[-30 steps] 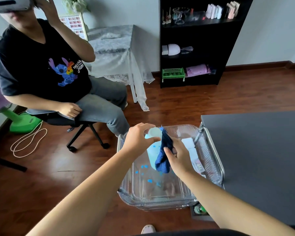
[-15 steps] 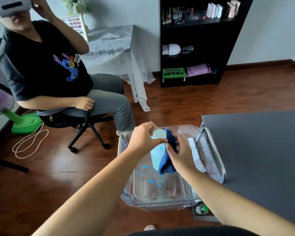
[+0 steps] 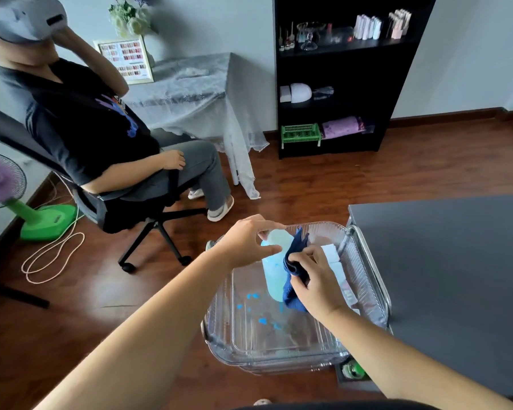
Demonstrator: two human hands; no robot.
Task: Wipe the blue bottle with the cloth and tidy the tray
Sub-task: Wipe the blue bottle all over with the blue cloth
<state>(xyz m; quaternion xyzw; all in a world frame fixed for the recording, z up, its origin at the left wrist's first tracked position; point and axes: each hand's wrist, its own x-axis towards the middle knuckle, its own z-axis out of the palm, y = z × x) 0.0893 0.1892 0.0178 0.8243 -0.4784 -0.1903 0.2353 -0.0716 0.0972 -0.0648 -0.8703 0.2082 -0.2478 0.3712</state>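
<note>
Gripping the top of a pale blue translucent plastic bottle (image 3: 274,272), the left hand (image 3: 245,245) curls its thumb and fingers round the whitish cap and holds the bottle upright inside a clear, ribbed plastic tray (image 3: 249,347). The right hand (image 3: 316,284) bunches a dark blue cloth (image 3: 292,294) in its bent fingers and presses it against the bottle's right side, one corner of the cloth standing up beside the cap. Both forearms reach in from the lower edge of the view. Along the tray's right wall lie white rectangular boxes (image 3: 329,251), just beside the right hand, and small bright blue flecks (image 3: 261,321) show on the tray's floor. A silver metal rail (image 3: 375,273) runs along the tray's right side, where it meets a dark grey tabletop (image 3: 442,261). Well apart on the brown wooden floor (image 3: 338,179), a person in a black T-shirt (image 3: 83,125) sits in a black swivel chair (image 3: 148,214), with a purple and green standing fan (image 3: 3,182) to the left and a black bookshelf (image 3: 338,78) against the far wall
</note>
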